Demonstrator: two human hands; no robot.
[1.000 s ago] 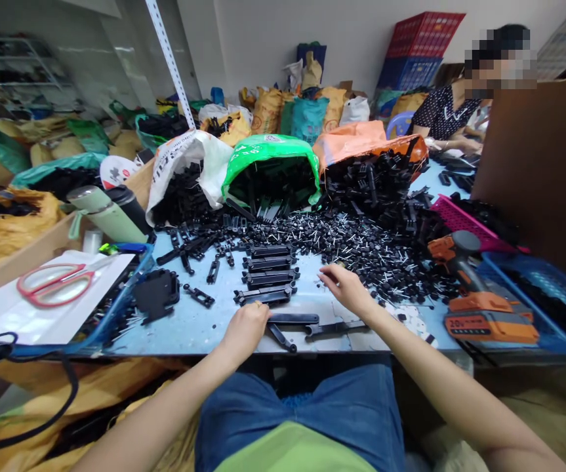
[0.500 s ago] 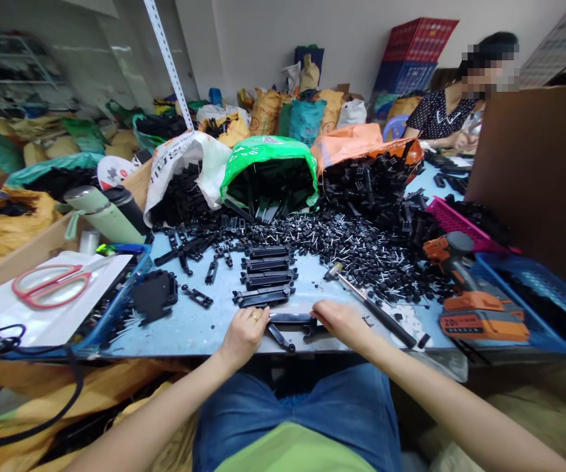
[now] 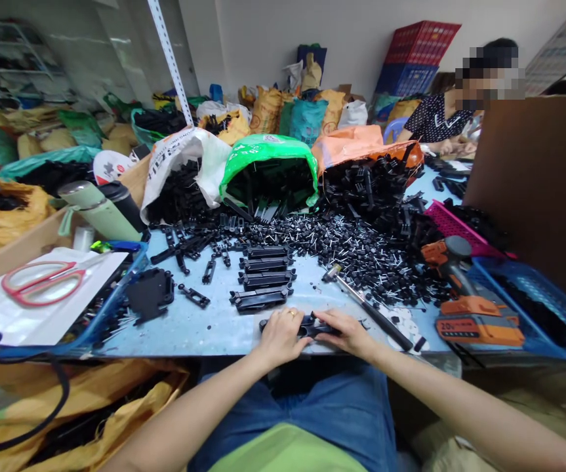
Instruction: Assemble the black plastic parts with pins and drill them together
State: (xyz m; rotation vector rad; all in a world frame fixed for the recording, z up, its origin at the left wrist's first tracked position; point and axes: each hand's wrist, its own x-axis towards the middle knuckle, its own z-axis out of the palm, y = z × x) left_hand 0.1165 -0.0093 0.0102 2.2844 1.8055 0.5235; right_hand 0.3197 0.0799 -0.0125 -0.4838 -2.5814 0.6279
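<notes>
Close to the table's front edge lies a long black plastic part (image 3: 308,326), with both hands on it. My left hand (image 3: 283,334) is closed over its left half and hides much of it. My right hand (image 3: 344,330) pinches the right portion between thumb and fingers. Just beyond, several assembled black plastic pieces (image 3: 263,298) lie in a stacked row. A hammer (image 3: 371,308) rests diagonally to the right of my right hand. Small loose black link pieces (image 3: 194,296) are scattered left of the row.
A heap of black pin pieces (image 3: 356,255) spreads across the table before white, green (image 3: 270,147) and orange sacks. An orange cordless drill (image 3: 479,318) lies right, by a blue basket (image 3: 548,288). Red scissors (image 3: 41,285) lie left. A co-worker (image 3: 440,121) sits behind a brown board (image 3: 533,183).
My hands have moved closer together. My left hand has turned palm-down over the part, and the short link that hung below the bar no longer shows there.
</notes>
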